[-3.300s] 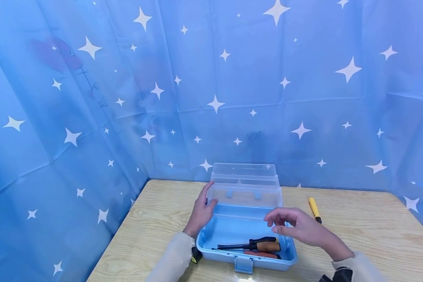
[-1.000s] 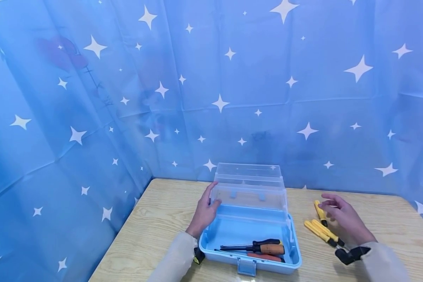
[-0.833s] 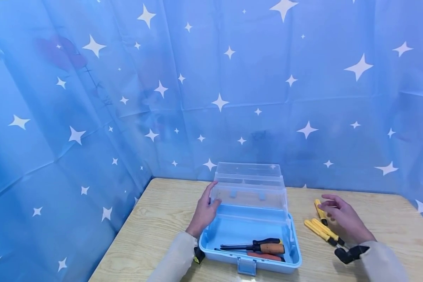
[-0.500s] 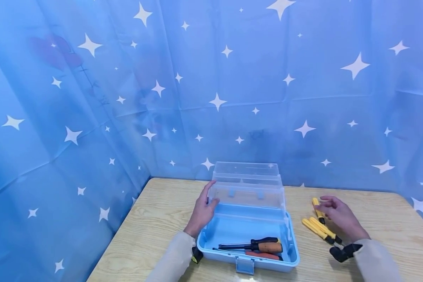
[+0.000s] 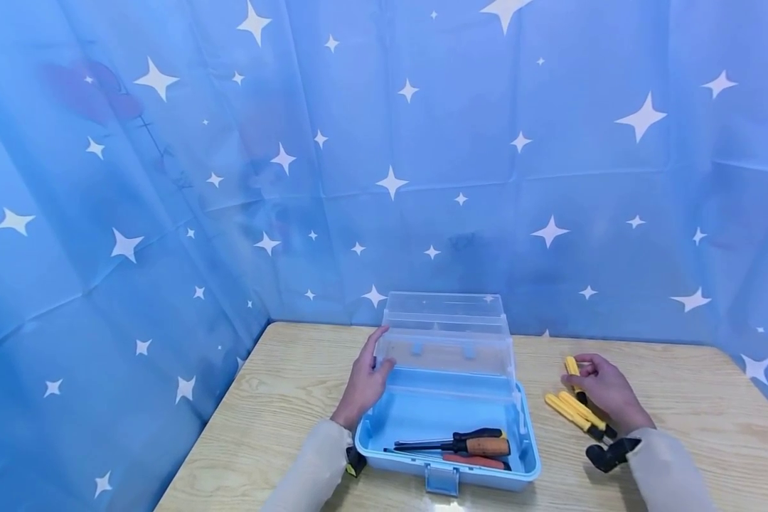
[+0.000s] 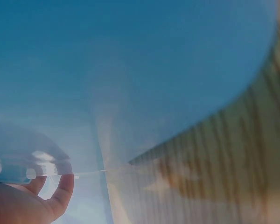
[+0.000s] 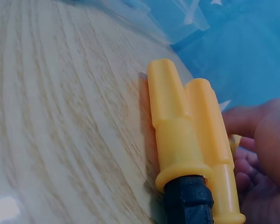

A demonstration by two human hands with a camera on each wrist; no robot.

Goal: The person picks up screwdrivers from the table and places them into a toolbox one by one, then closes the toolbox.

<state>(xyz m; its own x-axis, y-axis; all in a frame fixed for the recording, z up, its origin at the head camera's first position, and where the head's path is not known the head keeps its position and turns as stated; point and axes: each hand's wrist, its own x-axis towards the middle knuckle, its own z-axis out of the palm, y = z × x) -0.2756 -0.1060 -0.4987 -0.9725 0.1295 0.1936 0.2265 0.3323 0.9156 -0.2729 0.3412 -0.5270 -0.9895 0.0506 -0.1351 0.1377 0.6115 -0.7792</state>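
A light blue toolbox [image 5: 422,419] stands on the table with its clear lid [image 5: 448,348] raised. My left hand [image 5: 363,384] grips the lid's left edge, thumb inside and fingers round the back. Right of the box, my right hand [image 5: 608,391] pinches the handle of a yellow-handled screwdriver [image 5: 572,366] between thumb and fingers; its lower part is partly hidden by the hand. Two more yellow-handled screwdrivers [image 7: 175,121] lie side by side, just nearer to me. Inside the box, at the front, are a black-handled screwdriver [image 5: 483,433], an orange-handled one [image 5: 489,446] and a red-handled tool [image 5: 476,461].
The wooden table [image 5: 281,398] carries the box near its front edge, latch [image 5: 442,481] towards me. Behind the table hangs a blue curtain [image 5: 333,213] with white stars, close to its back edge.
My right hand has moved from above the box to the yellow-handled screwdrivers on the right, and its fingers have closed on the farthest one. The left hand stays at the lid.
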